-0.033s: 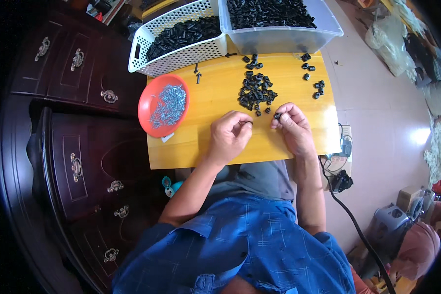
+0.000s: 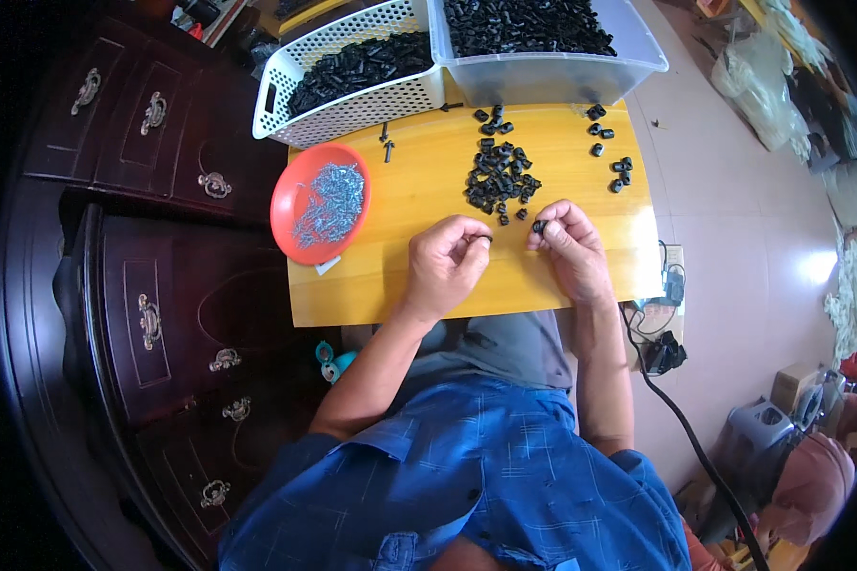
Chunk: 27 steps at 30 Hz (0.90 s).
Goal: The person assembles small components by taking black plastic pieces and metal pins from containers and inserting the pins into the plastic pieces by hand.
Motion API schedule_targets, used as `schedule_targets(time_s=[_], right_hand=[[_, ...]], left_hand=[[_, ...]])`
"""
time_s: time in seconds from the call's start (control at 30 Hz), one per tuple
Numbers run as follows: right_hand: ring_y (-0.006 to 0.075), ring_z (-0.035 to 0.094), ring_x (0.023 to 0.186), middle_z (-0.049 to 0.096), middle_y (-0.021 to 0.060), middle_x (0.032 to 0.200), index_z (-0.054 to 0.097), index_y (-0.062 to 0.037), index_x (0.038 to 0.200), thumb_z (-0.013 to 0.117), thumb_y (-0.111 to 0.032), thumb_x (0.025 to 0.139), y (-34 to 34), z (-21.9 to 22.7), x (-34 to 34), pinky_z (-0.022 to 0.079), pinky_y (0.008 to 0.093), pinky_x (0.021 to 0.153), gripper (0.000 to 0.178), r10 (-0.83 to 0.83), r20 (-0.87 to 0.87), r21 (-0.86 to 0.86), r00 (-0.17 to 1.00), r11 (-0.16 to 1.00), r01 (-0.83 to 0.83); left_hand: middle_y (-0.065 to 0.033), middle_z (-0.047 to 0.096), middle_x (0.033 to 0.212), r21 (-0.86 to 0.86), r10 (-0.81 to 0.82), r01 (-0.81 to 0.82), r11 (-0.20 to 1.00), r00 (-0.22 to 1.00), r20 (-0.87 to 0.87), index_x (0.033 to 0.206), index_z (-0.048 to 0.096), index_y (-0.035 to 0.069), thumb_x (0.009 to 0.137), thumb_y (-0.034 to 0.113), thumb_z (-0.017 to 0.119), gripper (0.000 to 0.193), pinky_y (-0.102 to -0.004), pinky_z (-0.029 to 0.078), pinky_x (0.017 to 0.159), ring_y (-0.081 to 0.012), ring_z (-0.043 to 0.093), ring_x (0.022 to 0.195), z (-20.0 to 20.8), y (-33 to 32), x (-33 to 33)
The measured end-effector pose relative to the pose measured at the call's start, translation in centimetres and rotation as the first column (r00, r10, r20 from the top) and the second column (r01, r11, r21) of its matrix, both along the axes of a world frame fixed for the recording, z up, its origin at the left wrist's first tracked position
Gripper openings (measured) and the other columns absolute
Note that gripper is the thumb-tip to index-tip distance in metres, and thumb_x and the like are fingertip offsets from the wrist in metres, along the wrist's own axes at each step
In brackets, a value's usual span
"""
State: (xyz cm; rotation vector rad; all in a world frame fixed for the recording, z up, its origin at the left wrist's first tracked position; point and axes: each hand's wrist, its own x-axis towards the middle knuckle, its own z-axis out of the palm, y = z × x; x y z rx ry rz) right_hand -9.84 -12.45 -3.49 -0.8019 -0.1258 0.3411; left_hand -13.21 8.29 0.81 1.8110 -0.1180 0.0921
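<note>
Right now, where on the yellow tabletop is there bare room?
Bare wood shows between red dish and black pile, and between that pile and the right-side clusters. Crowded: far edge by white basket and clear bin; near side, at left hand and right hand.

The bare left hand (image 2: 450, 257), mid-frame, pretty much swallows its small dark bit (image 2: 487, 238), can't tell the shape. Bare right hand (image 2: 573, 249), right of centre, covers part of a black plastic piece (image 2: 540, 227). Slim silvery bits (image 2: 333, 205) in the round red bowl (image 2: 286, 205), centre-left, are too tiny to make out. Top edge crops the translucent plastic bin (image 2: 543, 81).
</note>
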Motion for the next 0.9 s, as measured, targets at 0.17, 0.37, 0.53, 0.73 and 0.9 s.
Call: schedule_targets(time_s=[0.17, 0.37, 0.53, 0.73, 0.9], right_hand=[[0.0121, 0.066, 0.085, 0.069, 0.0042, 0.092, 0.064, -0.0027, 0.105, 0.064, -0.008, 0.099, 0.6, 0.5, -1.2, 0.052, 0.0277, 0.082, 0.008, -0.012, 0.05, -0.11, 0.999, 0.994, 0.017], [0.0108, 0.066, 0.083, 0.071, 0.0051, 0.09, 0.064, -0.0023, 0.104, 0.065, -0.009, 0.099, 1.2, 1.4, -3.0, 0.053, 0.0258, 0.079, 0.009, 0.022, 0.026, -0.193, 0.999, 0.981, -0.017], [0.0102, 0.065, 0.083, 0.071, 0.005, 0.091, 0.064, -0.002, 0.105, 0.064, -0.009, 0.1, 0.9, 0.8, -3.2, 0.053, 0.0256, 0.08, 0.008, 0.045, 0.031, -0.149, 0.999, 0.988, -0.04], [0.0096, 0.063, 0.084, 0.07, 0.0048, 0.092, 0.063, -0.002, 0.104, 0.064, -0.009, 0.1, 0.7, 0.4, -3.1, 0.052, 0.0256, 0.08, 0.008, 0.058, 0.036, -0.104, 0.998, 0.993, -0.054], [0.0094, 0.063, 0.085, 0.07, 0.0043, 0.093, 0.063, -0.002, 0.104, 0.065, -0.009, 0.1, 0.5, -0.6, -2.7, 0.052, 0.0256, 0.081, 0.008, 0.067, 0.054, -0.103, 0.996, 0.993, -0.061]], left_hand=[[-0.0036, 0.067, 0.085, -0.224, -0.045, 0.025, 0.974, 0.996, -0.083, 0.104, 0.064, 0.0, 0.096, 0.0, 0.061, 0.008, -0.0198, 0.049, 0.059, -0.0047, 0.061, 0.068, 0.7, 0.4, -0.7], [-0.0035, 0.067, 0.085, -0.388, -0.17, 0.103, 0.916, 0.975, -0.144, 0.108, 0.061, 0.0, 0.098, 0.001, 0.061, 0.01, -0.0203, 0.053, 0.063, -0.006, 0.064, 0.071, 1.7, -0.6, -1.0], [-0.0061, 0.069, 0.087, -0.391, -0.253, 0.15, 0.908, 0.94, -0.227, 0.107, 0.061, 0.0, 0.099, 0.007, 0.061, 0.01, -0.0222, 0.053, 0.065, -0.0079, 0.064, 0.072, 1.3, -0.6, -1.1], [-0.0068, 0.07, 0.088, -0.488, -0.35, 0.196, 0.851, 0.903, -0.247, 0.105, 0.06, 0.0, 0.1, 0.006, 0.059, 0.008, -0.0215, 0.053, 0.062, -0.0066, 0.063, 0.068, 0.5, -0.4, -0.5], [-0.0061, 0.069, 0.086, -0.484, -0.359, 0.193, 0.854, 0.891, -0.278, 0.104, 0.06, 0.001, 0.1, 0.007, 0.06, 0.008, -0.0215, 0.054, 0.063, -0.0069, 0.063, 0.069, 0.5, -0.4, -0.2]])
